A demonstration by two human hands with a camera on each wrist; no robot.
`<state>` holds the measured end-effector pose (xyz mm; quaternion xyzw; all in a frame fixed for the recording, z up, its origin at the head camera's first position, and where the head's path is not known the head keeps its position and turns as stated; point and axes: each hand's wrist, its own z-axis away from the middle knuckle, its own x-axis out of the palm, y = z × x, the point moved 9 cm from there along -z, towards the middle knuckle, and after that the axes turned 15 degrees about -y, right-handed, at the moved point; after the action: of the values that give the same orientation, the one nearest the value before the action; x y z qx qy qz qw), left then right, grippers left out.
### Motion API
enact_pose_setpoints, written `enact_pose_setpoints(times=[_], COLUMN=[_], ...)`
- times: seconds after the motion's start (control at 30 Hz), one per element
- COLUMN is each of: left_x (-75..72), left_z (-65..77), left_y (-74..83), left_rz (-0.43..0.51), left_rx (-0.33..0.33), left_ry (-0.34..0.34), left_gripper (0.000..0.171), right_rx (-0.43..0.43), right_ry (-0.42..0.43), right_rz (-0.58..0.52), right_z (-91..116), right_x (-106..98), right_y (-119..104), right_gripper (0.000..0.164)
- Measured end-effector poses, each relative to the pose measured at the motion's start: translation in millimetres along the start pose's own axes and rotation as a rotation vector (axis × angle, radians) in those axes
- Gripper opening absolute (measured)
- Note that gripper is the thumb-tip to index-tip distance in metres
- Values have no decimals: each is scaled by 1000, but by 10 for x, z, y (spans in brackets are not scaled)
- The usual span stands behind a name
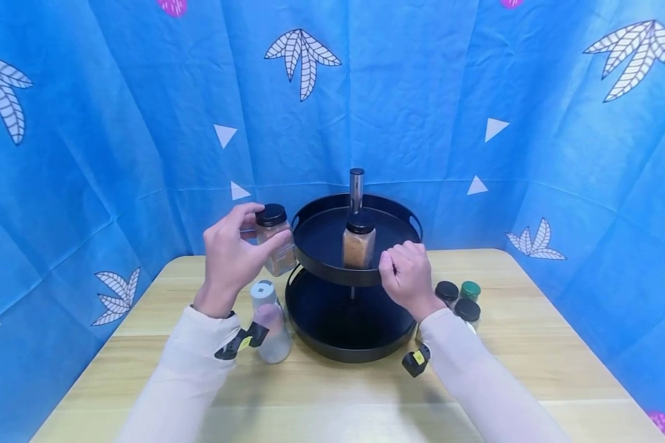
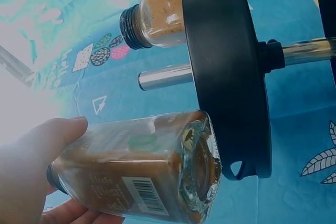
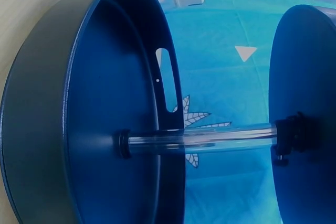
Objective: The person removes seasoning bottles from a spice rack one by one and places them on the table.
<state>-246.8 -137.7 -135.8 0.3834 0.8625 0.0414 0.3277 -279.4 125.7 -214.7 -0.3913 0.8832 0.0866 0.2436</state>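
Observation:
My left hand [image 1: 229, 249] holds a square glass jar [image 1: 277, 246] of brownish powder with a black lid, thumb on one side and fingers on the other. The jar is raised just left of the upper tray of a black two-tier round stand [image 1: 324, 271], its base turned toward that tray in the left wrist view. A similar jar [image 1: 358, 249] of orange-brown seasoning stands upright on the upper tray near its front. My right hand [image 1: 409, 275] grips the upper tray's rim at the front right with curled fingers; the right wrist view does not show this hand.
Left of the stand, a white-capped container [image 1: 263, 292] and a pale bottle [image 1: 275, 344] stand on the wooden table [image 1: 332, 400]. To the right are jars with black lids [image 1: 468, 309] and a green-lidded one [image 1: 470, 290], partly behind my right arm. A blue curtain [image 1: 332, 135] surrounds the table.

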Motion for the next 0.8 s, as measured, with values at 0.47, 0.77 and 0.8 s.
enact_pose_setpoints(times=[0.47, 0.77, 0.8], left_x=[-51, -122, -123], left_z=[110, 195, 201], left_y=[-126, -254, -268], left_rz=[-17, -39, -38], left_rx=[-43, -88, -96], left_ry=[-20, -12, -17], left_gripper=[51, 51, 51], right_rx=[22, 21, 21], right_ry=[-28, -77, -79], right_rz=[11, -6, -6], right_z=[38, 10, 10], right_x=[-29, 11, 12], right_y=[36, 29, 32], right_gripper=[37, 37, 37])
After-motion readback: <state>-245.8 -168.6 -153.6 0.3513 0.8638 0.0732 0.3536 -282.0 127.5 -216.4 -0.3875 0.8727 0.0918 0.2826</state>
